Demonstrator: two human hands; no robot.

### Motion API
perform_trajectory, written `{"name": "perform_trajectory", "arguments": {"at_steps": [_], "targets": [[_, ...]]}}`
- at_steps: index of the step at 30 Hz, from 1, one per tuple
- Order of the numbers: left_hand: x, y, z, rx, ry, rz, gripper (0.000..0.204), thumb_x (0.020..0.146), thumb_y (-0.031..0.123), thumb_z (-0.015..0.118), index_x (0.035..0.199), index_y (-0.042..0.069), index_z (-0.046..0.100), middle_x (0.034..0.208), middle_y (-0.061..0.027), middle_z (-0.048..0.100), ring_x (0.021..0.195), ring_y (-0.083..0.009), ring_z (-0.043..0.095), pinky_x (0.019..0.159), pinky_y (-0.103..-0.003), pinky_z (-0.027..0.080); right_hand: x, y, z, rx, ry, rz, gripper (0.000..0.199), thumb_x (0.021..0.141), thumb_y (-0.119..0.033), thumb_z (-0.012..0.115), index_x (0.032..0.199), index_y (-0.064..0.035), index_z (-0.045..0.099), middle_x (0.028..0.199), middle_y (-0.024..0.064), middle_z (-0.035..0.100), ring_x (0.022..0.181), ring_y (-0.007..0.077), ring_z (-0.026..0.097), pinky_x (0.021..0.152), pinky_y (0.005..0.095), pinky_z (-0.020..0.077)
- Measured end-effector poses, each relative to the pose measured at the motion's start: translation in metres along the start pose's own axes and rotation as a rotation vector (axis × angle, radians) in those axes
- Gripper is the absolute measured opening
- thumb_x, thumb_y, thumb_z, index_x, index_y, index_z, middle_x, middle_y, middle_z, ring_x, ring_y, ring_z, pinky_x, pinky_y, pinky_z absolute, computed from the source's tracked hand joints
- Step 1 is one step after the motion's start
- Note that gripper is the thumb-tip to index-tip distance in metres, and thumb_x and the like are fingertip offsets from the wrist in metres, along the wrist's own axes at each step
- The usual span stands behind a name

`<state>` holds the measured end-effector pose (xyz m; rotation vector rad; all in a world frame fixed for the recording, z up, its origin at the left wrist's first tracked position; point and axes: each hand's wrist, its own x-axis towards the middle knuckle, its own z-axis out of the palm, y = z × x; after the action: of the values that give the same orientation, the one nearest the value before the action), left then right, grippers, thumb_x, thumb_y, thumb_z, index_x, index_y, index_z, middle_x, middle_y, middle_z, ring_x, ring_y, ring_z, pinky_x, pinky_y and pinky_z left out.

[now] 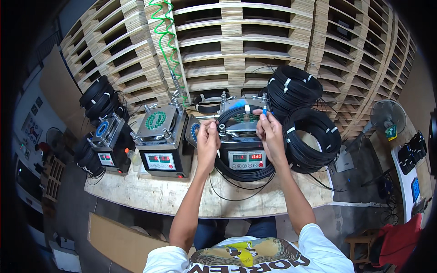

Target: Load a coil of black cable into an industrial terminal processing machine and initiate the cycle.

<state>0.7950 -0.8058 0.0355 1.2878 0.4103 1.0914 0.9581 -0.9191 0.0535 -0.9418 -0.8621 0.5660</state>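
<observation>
My right hand (pixel 271 132) pinches a small blue cable connector (pixel 264 111) above the right part of a metal benchtop machine (pixel 246 148) with a red digital display. At the machine's left side, my left hand (pixel 208 139) is closed, thumb against fingers; what it grips, if anything, is too small to make out. A coil of black cable (pixel 243 174) hangs around the machine, and its upper part, with a white tie (pixel 247 108), arches between my hands. Green-tipped pieces sit in the machine's top. Close by my left hand is a round disc with blue parts (pixel 195 131).
Two similar machines, one nearer (pixel 159 145) and one farther left (pixel 107 141), stand on the wooden table (pixel 136 193). Big black cable coils (pixel 312 141) are stacked at right. A bottle with an orange cap (pixel 133 156) stands between machines. Wooden pallets (pixel 236 29) rise behind; a fan (pixel 387 119) stands right.
</observation>
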Motion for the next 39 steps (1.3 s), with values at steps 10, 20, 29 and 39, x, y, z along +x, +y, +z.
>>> {"name": "perform_trajectory", "arguments": {"at_steps": [10, 20, 29, 39], "targets": [[-0.037, -0.025, 0.023, -0.143, -0.339, -0.187, 0.022, 0.11, 0.03, 0.041, 0.105, 0.009, 0.046, 0.064, 0.005, 0.035, 0.051, -0.0048, 0.031, 0.045, -0.022, 0.027, -0.02, -0.006, 0.018, 0.211, -0.044, 0.062, 0.032, 0.103, -0.021, 0.058, 0.127, 0.0, 0.062, 0.079, -0.0047, 0.051, 0.064, 0.0014, 0.038, 0.057, 0.0186, 0.0316], [-0.054, -0.024, 0.027, -0.047, -0.426, -0.262, 0.018, 0.107, 0.025, 0.048, 0.106, 0.008, 0.044, 0.068, 0.0034, 0.045, 0.055, -0.0039, 0.039, 0.046, -0.021, 0.03, -0.034, -0.014, 0.015, 0.128, -0.034, 0.076, 0.031, 0.101, -0.022, 0.063, 0.124, -0.0006, 0.065, 0.084, -0.0019, 0.06, 0.063, 0.0005, 0.04, 0.056, 0.0175, 0.0323], [-0.053, 0.044, 0.025, 0.352, -0.266, 0.251, 0.029, 0.089, 0.013, 0.072, 0.116, 0.001, 0.069, 0.104, -0.008, 0.065, 0.095, -0.0155, 0.062, 0.083, -0.028, 0.047, -0.069, -0.025, -0.004, -0.08, -0.087, 0.065, 0.024, 0.096, -0.017, 0.069, 0.111, 0.0012, 0.072, 0.086, -0.005, 0.059, 0.072, 0.0015, 0.047, 0.062, 0.0189, 0.0366], [-0.065, 0.073, 0.043, 0.443, -0.412, 0.349, 0.017, 0.082, 0.005, 0.078, 0.099, 0.001, 0.076, 0.093, -0.0103, 0.071, 0.084, -0.0191, 0.069, 0.076, -0.03, 0.055, -0.106, -0.032, -0.008, -0.159, -0.138, 0.044, 0.03, 0.094, -0.014, 0.07, 0.12, 0.0003, 0.07, 0.107, 0.0073, 0.07, 0.089, 0.0098, 0.061, 0.076, 0.0227, 0.0465]]}}
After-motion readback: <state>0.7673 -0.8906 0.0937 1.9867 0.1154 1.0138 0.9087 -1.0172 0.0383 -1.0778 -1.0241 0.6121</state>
